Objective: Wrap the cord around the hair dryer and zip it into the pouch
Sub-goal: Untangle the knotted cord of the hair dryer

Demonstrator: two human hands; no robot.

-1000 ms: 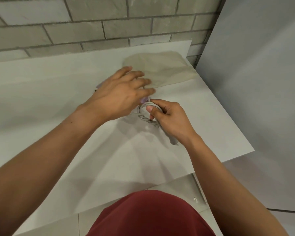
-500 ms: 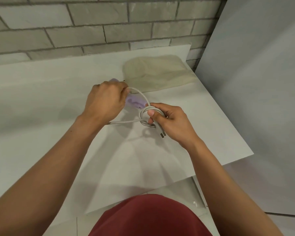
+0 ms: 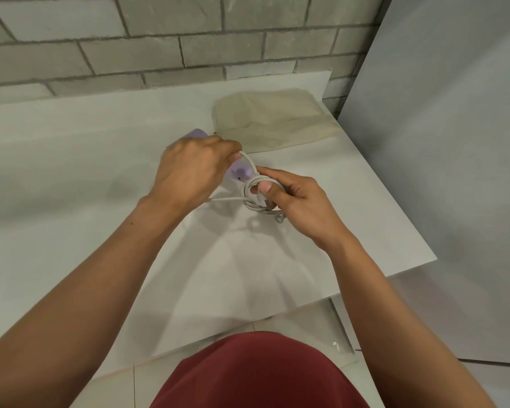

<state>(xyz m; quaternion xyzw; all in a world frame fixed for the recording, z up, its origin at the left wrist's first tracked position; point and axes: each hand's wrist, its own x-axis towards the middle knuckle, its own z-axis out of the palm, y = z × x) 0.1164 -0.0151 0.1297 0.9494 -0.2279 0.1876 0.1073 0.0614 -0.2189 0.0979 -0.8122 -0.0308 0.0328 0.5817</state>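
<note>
Two grips at work just on the near side of the pouch (image 3: 274, 122): left grip (image 3: 195, 169) pinches a cord (image 3: 259, 212) strand over the lilac hair dryer (image 3: 239, 171), and right grip (image 3: 295, 201) pinches the wound coil above the tabletop (image 3: 71, 172). Dryer probably light, hard, slick plastic, so hold its body. Cord looks limp but springy, so pinch across the loops.

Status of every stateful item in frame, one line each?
hair dryer: mostly hidden under the left hand, not in the pouch.
cord: partly coiled, one strand loose.
pouch: lying flat on the table, zip state not discernible.
left hand: pinches a cord strand.
right hand: pinches the coil.
</note>
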